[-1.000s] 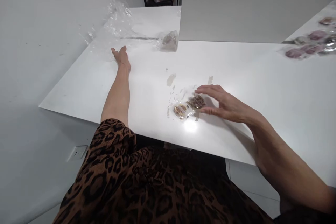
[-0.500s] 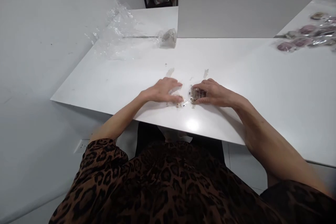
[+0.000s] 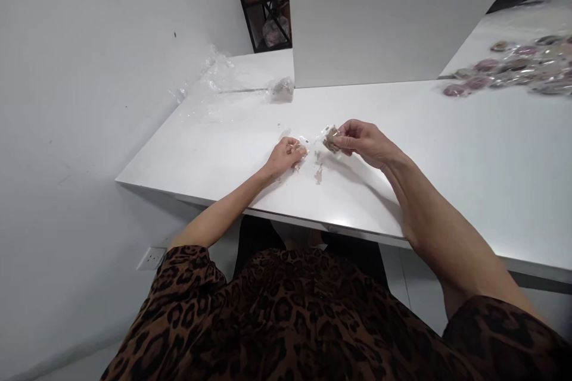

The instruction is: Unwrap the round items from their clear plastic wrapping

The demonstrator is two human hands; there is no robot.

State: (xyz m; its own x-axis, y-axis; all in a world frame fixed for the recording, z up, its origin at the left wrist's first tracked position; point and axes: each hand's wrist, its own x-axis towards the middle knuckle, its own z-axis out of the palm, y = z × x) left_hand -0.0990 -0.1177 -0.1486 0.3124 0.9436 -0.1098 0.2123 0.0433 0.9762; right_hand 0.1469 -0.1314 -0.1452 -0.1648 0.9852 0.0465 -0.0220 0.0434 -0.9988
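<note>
The brown packet [image 3: 330,141] is pinched by the right hand [image 3: 363,138] between the desk's [image 3: 218,158] front and back edges, the left hand [image 3: 283,156] gripping a clear packet [image 3: 302,144] nearby, apparently mid-handling, which calls for a steady pinch.

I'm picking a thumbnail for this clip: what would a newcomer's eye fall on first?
Probably the leopard-print top filling the bottom of the view. Next, near the middle, over the white table, the left hand holds one small clear packet and the right hand another, brownish packet. Then perhaps the clear-wrapped pink and brown pieces at upper right and the crumpled clear plastic at upper left.
</note>
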